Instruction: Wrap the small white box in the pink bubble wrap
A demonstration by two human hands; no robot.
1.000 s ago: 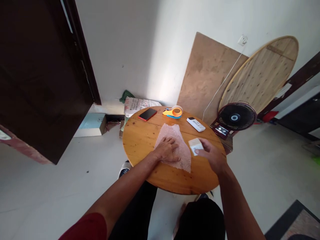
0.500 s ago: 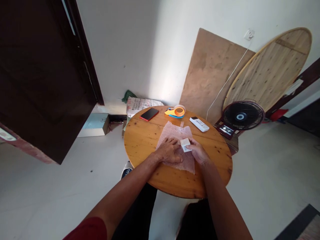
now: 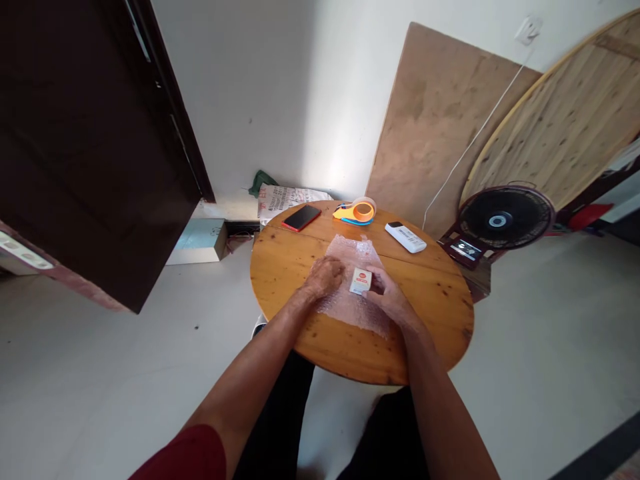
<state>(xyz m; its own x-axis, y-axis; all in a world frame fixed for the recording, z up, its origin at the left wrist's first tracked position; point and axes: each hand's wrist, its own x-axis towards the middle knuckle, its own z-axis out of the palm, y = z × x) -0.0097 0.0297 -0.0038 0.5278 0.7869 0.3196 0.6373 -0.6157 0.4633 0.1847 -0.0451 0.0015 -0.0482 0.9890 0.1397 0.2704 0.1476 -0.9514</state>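
A small white box (image 3: 361,281) with a red mark on top sits over the middle of a sheet of bubble wrap (image 3: 350,311). My right hand (image 3: 393,298) has its thumb and fingers on the box's right side and grips it. My left hand (image 3: 324,277) is at the left edge of the bubble wrap, with its fingers curled in on that edge; the fingertips are partly hidden. A short piece of clear tape seems to lie at the wrap's far end.
The round wooden table (image 3: 280,280) also bears a red-edged phone (image 3: 301,217), an orange and blue tape dispenser (image 3: 356,212) and a white remote-like device (image 3: 405,237). A fan (image 3: 503,220) stands to the right. Printed sacks (image 3: 285,197) lie behind the table.
My left hand has drawn back left from lying flat on the bubble wrap to its edge, fingers now curled. The box has moved slightly left, with its red-marked face now showing. The view has shifted.
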